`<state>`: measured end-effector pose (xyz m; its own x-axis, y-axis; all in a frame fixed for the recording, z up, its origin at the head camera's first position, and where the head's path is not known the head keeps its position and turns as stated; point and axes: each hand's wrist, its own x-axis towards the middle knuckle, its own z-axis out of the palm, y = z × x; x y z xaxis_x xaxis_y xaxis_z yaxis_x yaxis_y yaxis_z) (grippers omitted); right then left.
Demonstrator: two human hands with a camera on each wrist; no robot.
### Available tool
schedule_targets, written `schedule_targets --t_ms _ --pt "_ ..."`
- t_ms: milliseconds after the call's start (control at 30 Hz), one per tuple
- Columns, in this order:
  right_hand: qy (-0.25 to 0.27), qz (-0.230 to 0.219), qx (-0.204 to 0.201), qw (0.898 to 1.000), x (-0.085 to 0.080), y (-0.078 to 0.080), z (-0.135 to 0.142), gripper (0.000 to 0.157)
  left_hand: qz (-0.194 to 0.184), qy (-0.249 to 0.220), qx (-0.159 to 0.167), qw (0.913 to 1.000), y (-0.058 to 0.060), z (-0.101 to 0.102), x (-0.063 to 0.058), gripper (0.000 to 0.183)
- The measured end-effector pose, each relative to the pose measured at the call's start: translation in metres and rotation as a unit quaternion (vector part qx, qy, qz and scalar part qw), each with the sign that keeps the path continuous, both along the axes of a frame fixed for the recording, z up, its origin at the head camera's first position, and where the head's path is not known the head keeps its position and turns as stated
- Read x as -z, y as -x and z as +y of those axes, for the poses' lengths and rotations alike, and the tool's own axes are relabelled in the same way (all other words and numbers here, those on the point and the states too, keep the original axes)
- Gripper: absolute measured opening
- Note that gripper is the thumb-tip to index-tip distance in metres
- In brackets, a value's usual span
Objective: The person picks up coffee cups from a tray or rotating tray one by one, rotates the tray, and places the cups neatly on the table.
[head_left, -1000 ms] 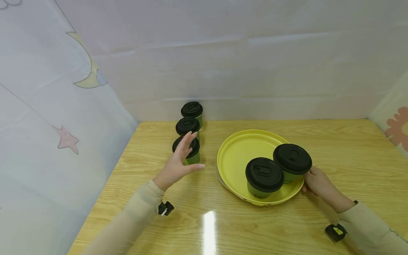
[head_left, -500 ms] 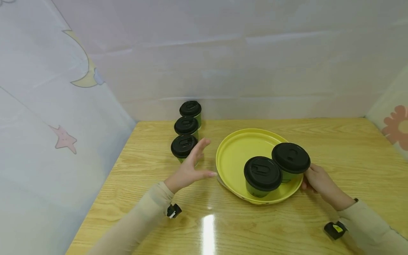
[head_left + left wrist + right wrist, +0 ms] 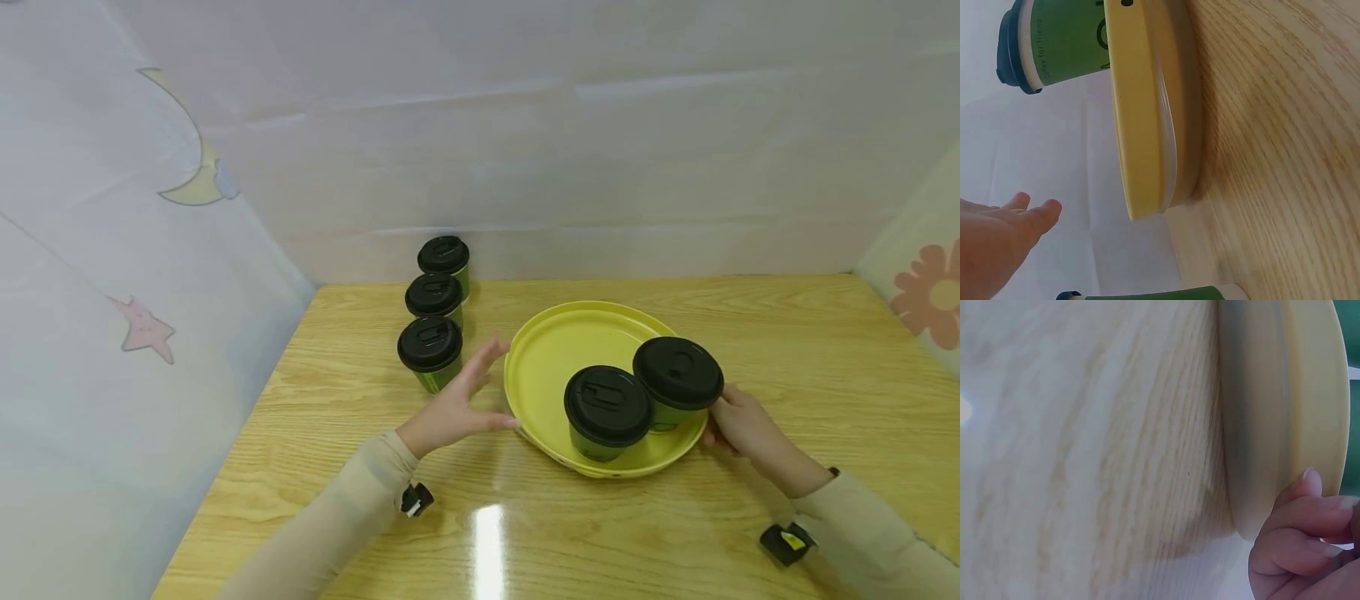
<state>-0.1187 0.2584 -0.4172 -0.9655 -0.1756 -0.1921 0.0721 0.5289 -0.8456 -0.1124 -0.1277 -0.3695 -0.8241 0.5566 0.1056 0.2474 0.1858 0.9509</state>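
Note:
A round yellow tray bears two green paper cups with black lids, the front cup and the rear cup, which stand close together on its right part. My left hand reaches toward the tray's left edge, thumb and fingers spread, holding nothing. In the left wrist view its fingers are apart from the tray's side. My right hand holds the tray's right rim with curled fingers; in the right wrist view a fingertip lies against the yellow side.
Three more lidded cups stand in a row left of the tray: the near cup, the middle cup and the far cup. The wooden table meets a pale cloth backdrop behind.
My left hand has moved right from beside the near cup of the row to the tray's left edge. My right hand has stayed at the tray's right rim. The head view has shifted slightly.

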Motion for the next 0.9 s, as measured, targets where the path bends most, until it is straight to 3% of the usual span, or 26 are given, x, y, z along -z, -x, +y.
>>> schedule_targets --t_ms 200,467,900 --pt "0.005 -0.002 -0.007 1.0 0.0 -0.003 -0.002 0.047 -0.005 0.006 0.011 0.9999 0.001 0.003 0.004 0.105" --pt "-0.005 0.009 -0.026 1.0 -0.001 0.004 0.005 0.056 -0.014 0.01 0.009 0.9998 0.002 0.007 0.008 0.103" --pt "-0.016 -0.008 -0.016 1.0 0.001 0.002 0.0 0.053 -0.022 0.027 0.001 0.9994 0.002 0.011 0.012 0.101"
